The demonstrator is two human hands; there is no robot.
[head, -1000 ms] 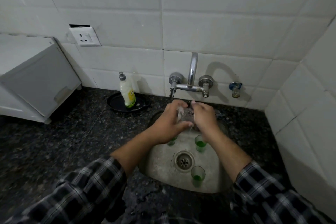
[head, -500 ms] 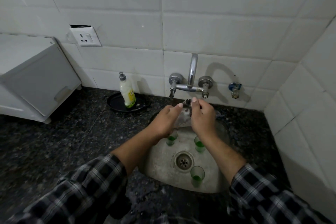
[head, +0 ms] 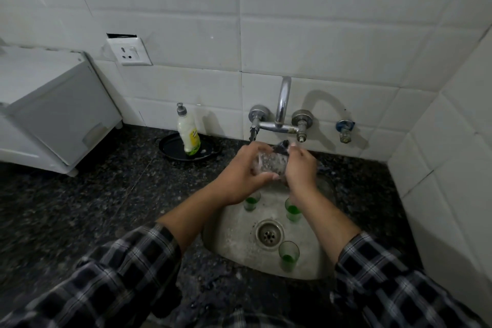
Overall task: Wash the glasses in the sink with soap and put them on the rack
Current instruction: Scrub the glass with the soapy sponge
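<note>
**Head view**

Reference landmark: the drain (head: 269,233) at the centre of the steel sink (head: 234,245).

1. Hands. Both hands are raised together over the far edge of the sink, beyond the drain and toward the wall.
   - The left hand (head: 239,170) grips the soapy glass (head: 269,162) from the left, thumb under it and fingers curled over the top.
   - The right hand (head: 300,168) closes on the right side of the same glass. Its fingertips pinch a dark item (head: 282,146) at the far end of the glass. The kind of item cannot be determined.
2. Held glass. It is tilted, coated in foam, and clear of the sink floor.
3. Glasses in the sink. All three stand upright, each with green in the bottom.
   - The first green glass (head: 251,201) is beyond the drain to the left, partly hidden by the left wrist.
   - The second green glass (head: 292,210) is beyond the drain to the right, just beside the right wrist.
   - The third green glass (head: 288,254) is on the near side of the drain, slightly right.
4. Fixtures. The faucet (head: 282,104) is wall-mounted directly beyond the drain, above the hands.
5. Countertop items. The soap bottle (head: 187,136) stands upright on a black tray (head: 169,150), beyond the drain and well to the left, against the wall.
6. Sleeves. The plaid sleeves (head: 119,274) are pushed up the forearms on the near side of the drain.
</note>
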